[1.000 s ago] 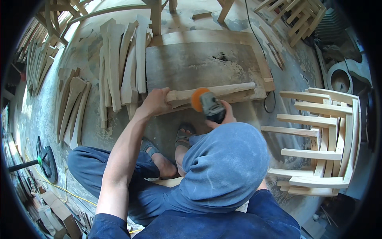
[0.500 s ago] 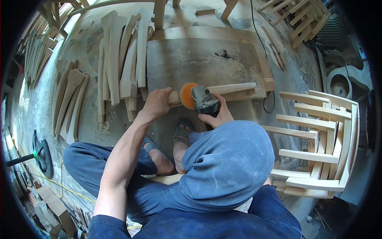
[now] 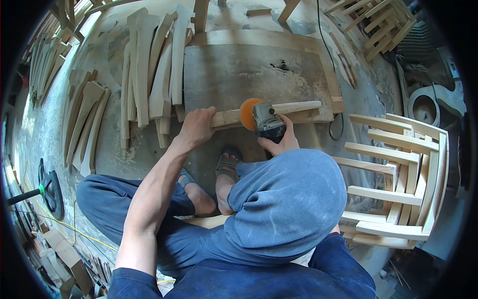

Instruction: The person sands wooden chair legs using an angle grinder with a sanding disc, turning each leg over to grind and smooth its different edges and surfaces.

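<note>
A pale shaped piece of wood (image 3: pixel 297 106) lies along the near edge of a low wooden board (image 3: pixel 249 70). My left hand (image 3: pixel 196 128) is closed round its left end. In my right hand (image 3: pixel 284 139) is an angle grinder (image 3: pixel 268 123) with a grey head, a dark body and an orange disc (image 3: pixel 249 114). The disc stands tilted at the middle of the wood and seems to touch it; the exact contact is hidden. My right fingers wrap the grinder's body, and my raised knee covers the right forearm.
Shaped wooden legs (image 3: pixel 149 70) lie stacked left of the board, with a smaller pile (image 3: pixel 90 119) beyond. Slatted wooden frames (image 3: pixel 398 179) stand at my right. A dark cable (image 3: pixel 326 50) runs past the board's right side. A yellow cord (image 3: pixel 89 236) crosses the floor at lower left.
My right hand has moved the grinder a little to the right along the wood. My left hand keeps its hold on the left end.
</note>
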A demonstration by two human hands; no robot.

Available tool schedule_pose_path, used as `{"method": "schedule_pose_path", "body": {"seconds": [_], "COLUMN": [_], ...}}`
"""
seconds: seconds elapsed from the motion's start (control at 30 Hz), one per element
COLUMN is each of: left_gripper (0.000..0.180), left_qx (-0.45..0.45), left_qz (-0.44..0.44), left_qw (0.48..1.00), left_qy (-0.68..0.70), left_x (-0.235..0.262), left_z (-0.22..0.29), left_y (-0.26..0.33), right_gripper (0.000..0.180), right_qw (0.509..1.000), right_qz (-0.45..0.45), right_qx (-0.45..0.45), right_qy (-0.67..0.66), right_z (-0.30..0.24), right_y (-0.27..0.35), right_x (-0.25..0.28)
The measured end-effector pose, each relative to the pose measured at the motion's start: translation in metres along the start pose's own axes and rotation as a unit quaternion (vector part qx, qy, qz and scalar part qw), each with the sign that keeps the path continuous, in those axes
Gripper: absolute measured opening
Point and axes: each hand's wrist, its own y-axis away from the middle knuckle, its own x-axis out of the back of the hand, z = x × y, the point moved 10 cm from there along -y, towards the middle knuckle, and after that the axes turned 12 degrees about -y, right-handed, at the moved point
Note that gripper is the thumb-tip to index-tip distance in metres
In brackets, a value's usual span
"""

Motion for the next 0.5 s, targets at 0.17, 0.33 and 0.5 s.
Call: {"method": "schedule_pose_path", "body": {"seconds": [0.17, 0.33, 0.5], "left_gripper": [0.029, 0.028, 0.027], "left_qx": [-0.005, -0.010, -0.012], "left_qz": [0.010, 0.012, 0.017], "left_qw": [1.000, 1.000, 1.000], "left_qy": [0.005, 0.004, 0.004], "left_x": [0.001, 0.001, 0.002], "left_z": [0.001, 0.002, 0.002], "left_y": [0.001, 0.003, 0.002], "right_gripper": [0.110, 0.112, 0.112], "right_qw": [0.996, 0.999, 0.998], "right_qz": [-0.039, -0.051, -0.033], "right_qx": [0.030, 0.018, -0.014], "right_qy": [-0.071, 0.009, 0.058], "right_z": [-0.001, -0.016, -0.019], "right_y": [-0.006, -0.003, 0.002], "right_x": [-0.022, -0.025, -0.008]}}
